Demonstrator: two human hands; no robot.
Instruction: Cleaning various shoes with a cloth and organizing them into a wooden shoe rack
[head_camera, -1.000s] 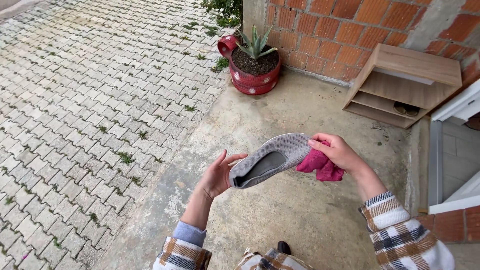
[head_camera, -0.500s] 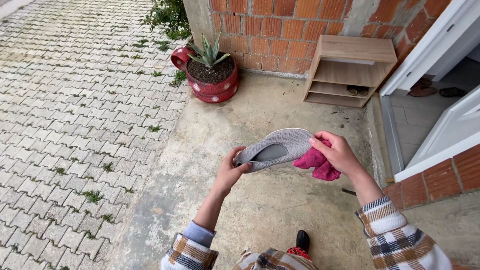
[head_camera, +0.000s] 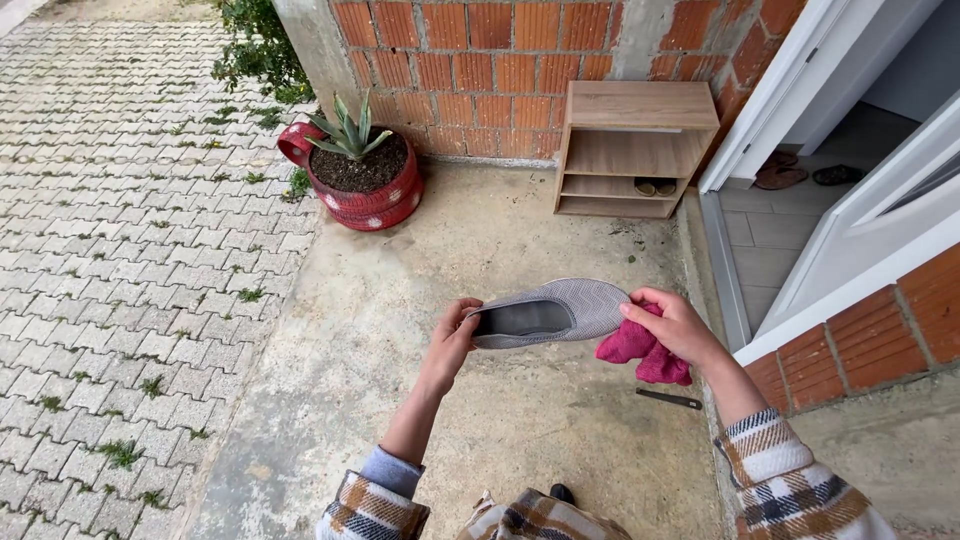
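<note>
Grey knit fabric covers the flat slip-on shoe (head_camera: 548, 313) held in the air between both hands, above a bare concrete floor (head_camera: 450, 260). In the head view, the left hand (head_camera: 452, 335) grips the heel end, its fingers (head_camera: 462, 308) curled over the rim of the opening. The right hand (head_camera: 672, 325) holds the toe end, thumb pressed on the knit upper, and the same hand's fingers are closed on a bunched pink cloth (head_camera: 640, 348) that hangs just beneath the toe, touching the shoe. The shoe lies roughly level, opening turned toward the camera, its dark grey lining showing.

Plaid sleeves cover both forearms at the bottom edge. On the concrete near the right wrist lies a small dark flat object (head_camera: 668, 399); what it is cannot be told. Farther off, a wooden shoe rack (head_camera: 632, 148) stands against the red brick wall (head_camera: 480, 60), with a pair of sandals (head_camera: 655, 187) on its lower shelf. Left of it, a red planter (head_camera: 362, 196) holds a spiky succulent. Grey paving stones (head_camera: 130, 250) spread to the left; an open doorway (head_camera: 810, 150) with more footwear inside sits to the right.
</note>
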